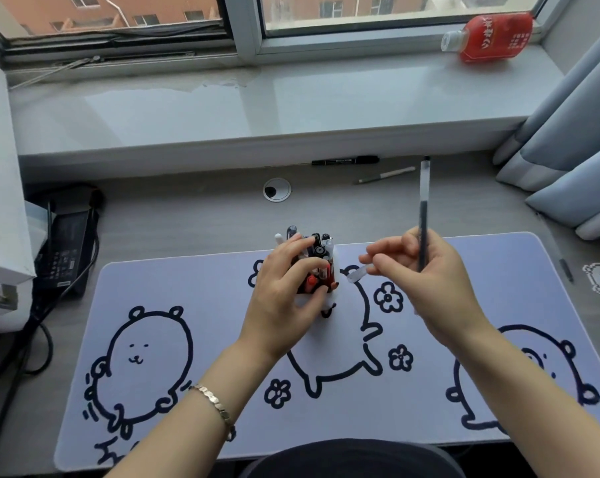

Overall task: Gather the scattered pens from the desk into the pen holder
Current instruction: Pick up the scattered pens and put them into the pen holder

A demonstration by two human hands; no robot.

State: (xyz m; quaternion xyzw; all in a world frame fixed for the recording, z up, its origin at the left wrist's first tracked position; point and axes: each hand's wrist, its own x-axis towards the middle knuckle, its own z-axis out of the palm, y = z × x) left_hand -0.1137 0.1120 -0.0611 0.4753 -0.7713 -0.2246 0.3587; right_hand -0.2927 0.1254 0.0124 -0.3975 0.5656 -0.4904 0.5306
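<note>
Grey light from a window falls across the sill, where a red bottle lies on its side at the upper right of the frame. Below the sill runs the desk, mostly covered by a pale mat printed with outlined bears and flowers.

At the centre of the frame the pen holder stands on the mat, packed with pens whose caps poke up at its top. The left hand wraps around it, grip closed on its sides with fingers over the front and the thumb low on the right. A bracelet circles that wrist.

Just right of the holder, the right hand pinches a thin dark pen upright, its clear end pointing toward the top of the frame.

Near the sill, upper right of centre, a black marker and a slim white pen lie on the desk, well apart from the holder. Another dark pen lies past the mat's right edge.
</note>
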